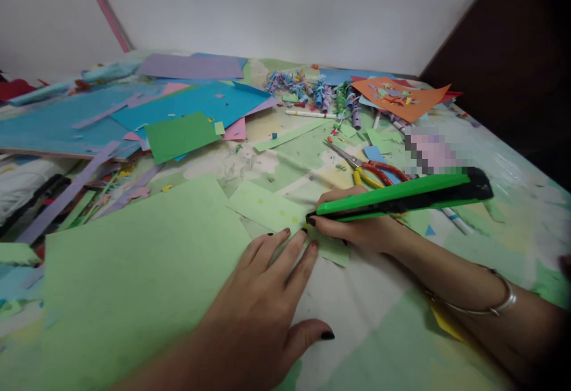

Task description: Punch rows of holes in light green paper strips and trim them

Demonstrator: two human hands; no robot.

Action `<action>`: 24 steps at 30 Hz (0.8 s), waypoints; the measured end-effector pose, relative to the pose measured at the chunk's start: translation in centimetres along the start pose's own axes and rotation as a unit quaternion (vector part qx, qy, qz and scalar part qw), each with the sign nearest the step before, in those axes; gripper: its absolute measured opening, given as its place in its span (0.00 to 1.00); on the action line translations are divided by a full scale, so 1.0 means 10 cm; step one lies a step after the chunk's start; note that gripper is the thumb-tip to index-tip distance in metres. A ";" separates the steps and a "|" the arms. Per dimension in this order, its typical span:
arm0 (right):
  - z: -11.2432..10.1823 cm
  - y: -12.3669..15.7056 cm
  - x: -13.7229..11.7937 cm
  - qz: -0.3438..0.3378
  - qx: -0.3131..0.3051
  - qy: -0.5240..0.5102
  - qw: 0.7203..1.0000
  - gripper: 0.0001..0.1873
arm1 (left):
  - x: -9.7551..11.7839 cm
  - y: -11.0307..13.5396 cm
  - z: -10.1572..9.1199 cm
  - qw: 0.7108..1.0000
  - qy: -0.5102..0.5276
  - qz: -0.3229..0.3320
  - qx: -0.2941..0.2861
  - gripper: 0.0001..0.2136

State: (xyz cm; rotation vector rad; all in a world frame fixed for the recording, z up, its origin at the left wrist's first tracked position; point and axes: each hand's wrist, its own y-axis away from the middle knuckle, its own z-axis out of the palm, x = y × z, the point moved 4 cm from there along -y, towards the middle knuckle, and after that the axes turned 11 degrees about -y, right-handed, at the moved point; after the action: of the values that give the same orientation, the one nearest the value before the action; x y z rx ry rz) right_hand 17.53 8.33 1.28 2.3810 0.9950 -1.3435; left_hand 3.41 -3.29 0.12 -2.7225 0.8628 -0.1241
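My left hand (263, 296) lies flat with its fingers spread, pressing on a small light green paper piece (267, 207) near the middle of the table. My right hand (357, 224) is closed round a green and black craft knife (401, 197), whose tip touches the same paper just beyond my left fingertips. A thin metal bangle (486, 307) sits on my right wrist. A large light green sheet (134, 284) lies under my left forearm.
Red and yellow scissors (370, 168) lie just behind my right hand. Blue sheets (196, 102), a dark green piece (181, 135), an orange sheet (399, 98), curled paper strips (312, 90) and a white marker (310, 114) cover the far side. Purple strips (75, 185) lie at the left.
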 end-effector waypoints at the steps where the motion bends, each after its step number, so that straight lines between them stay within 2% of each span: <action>1: 0.00 0.00 0.00 0.002 -0.001 -0.001 1.000 0.16 | 0.00 0.00 0.00 1.000 -0.001 0.000 0.001 0.30; 7: 0.01 0.02 0.06 0.008 -0.022 -0.007 1.000 0.14 | 0.00 -0.01 0.00 1.000 0.007 -0.001 -0.001 0.29; 15: 0.01 0.03 0.03 0.018 -0.014 0.006 1.000 0.12 | 0.01 -0.02 -0.04 0.999 0.006 -0.015 -0.030 0.28; 24: 0.02 0.02 0.06 0.001 -0.011 0.008 1.000 0.12 | 0.02 -0.02 -0.01 0.999 0.012 -0.014 -0.029 0.29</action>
State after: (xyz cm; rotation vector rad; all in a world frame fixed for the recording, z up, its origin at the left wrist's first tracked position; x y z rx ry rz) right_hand 17.75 8.33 0.69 2.3806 1.0064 -1.3076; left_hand 3.65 -3.27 0.24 -2.7932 0.8495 -0.1408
